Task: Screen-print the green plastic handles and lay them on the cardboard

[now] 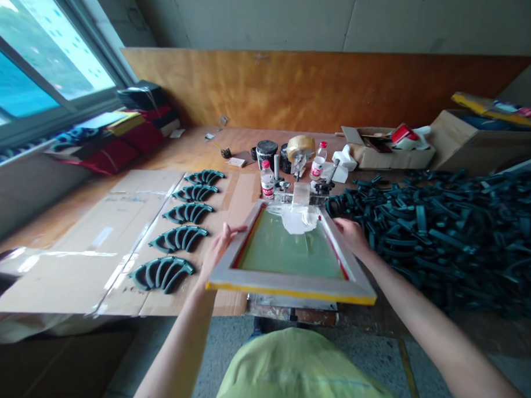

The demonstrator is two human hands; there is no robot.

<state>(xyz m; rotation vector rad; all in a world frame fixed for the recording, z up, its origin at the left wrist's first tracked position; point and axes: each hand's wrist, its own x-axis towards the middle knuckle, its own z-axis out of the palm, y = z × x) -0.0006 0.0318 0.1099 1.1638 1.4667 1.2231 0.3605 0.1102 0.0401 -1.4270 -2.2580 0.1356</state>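
Note:
A screen printing frame with grey sides and a yellow front edge lies over the bench in front of me. Its green mesh carries a patch of white ink near the far end. My left hand is closed on the left side of the frame, finger and thumb at its edge; its other fingers are partly hidden. On the opposite side, my right hand grips the frame's right edge, fingertips partly out of sight. Behind the frame stands a metal clamp fixture.
Several dark curved, ribbed parts lie in a column on cardboard at left. A heap of dark plastic parts covers the right. Bottles, a black tub, a tape roll and an open carton stand behind.

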